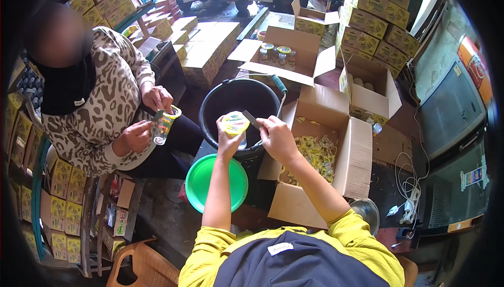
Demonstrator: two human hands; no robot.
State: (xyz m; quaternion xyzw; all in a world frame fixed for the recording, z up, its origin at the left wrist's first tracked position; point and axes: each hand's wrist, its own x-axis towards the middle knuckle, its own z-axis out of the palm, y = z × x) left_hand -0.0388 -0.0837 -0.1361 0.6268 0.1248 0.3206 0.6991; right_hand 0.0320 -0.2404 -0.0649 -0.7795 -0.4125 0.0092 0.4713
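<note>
One skid of that flat blade [251,119] clutched in the right hand [278,137], and it could nick the left hand [229,142] gripping the yellow-lidded cup [235,123] over the black bucket [231,94]!

The lid [234,123] is mostly yellow, the basin [196,184] green.

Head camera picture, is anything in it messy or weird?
Yes: the white cord at right lies in loose, messy loops, not neatly coiled. Yellowish scraps sit jumbled in the open cardboard box beside the person's right hand.
</note>
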